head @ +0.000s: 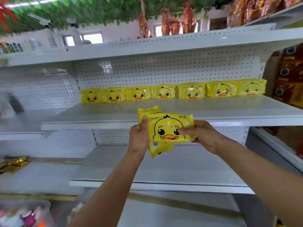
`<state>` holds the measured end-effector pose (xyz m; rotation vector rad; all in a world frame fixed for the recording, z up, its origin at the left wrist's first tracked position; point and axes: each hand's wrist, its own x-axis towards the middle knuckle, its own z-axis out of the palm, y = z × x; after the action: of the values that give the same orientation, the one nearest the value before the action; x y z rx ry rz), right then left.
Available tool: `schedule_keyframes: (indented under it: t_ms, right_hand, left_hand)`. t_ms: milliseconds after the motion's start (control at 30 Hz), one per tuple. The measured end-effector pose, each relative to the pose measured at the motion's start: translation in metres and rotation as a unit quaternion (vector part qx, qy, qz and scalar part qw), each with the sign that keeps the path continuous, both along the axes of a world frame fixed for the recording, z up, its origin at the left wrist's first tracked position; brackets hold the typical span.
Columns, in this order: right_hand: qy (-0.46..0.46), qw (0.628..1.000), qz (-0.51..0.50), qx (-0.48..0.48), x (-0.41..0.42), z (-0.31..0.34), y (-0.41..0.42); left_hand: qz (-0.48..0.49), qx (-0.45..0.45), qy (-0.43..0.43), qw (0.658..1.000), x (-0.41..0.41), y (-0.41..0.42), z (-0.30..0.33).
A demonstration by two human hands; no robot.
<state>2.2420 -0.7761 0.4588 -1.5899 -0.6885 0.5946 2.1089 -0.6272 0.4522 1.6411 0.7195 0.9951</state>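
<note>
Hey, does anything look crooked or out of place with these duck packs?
Only in the hands: behind the front pack, held by left hand and right hand, a second pack sits askew, sticking out above and below. The shelf row stands upright, facing forward.

The grip is on the front duck pack (168,126), with the left hand (139,138) at its left edge and the right hand (201,136) at its right. Touching it from behind, a rear pack (160,149) sticks out below the grip. Beyond the grip, well apart, a row of duck packs (164,91) stands on the middle shelf (164,108), against the pegboard panel (164,72). The lower shelf (147,167) lies under the grip and the top shelf (164,45) above it. Stacked cartons (288,76) stand far to its right, and a bin (24,213) sits low to its left.
</note>
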Motion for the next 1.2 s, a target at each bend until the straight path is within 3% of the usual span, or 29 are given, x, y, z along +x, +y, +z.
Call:
schedule_keyframes:
  t_ms: [233,433,533,767,1200]
  right_hand:
    - [-0.020,0.999,0.005,0.040,0.005,0.025,0.118]
    - [0.003,0.992,-0.067,0.107,0.035,0.026,0.188]
    - [-0.022,0.989,-0.123,0.083,0.059,0.020,0.221]
    - [-0.142,0.978,-0.148,-0.033,0.117,0.010,0.296]
    - [-0.239,0.954,-0.167,-0.068,0.217,0.007,0.419]
  left_hand:
    - [-0.005,0.050,-0.008,0.999,-0.008,0.113,0.037]
    - [0.022,0.016,-0.040,0.999,-0.010,0.215,0.042]
    - [0.048,-0.001,-0.051,0.998,-0.007,0.250,0.043]
    - [0.032,-0.058,-0.074,0.995,0.016,0.300,0.033]
    - [0.002,-0.118,-0.113,0.987,0.097,0.367,0.035]
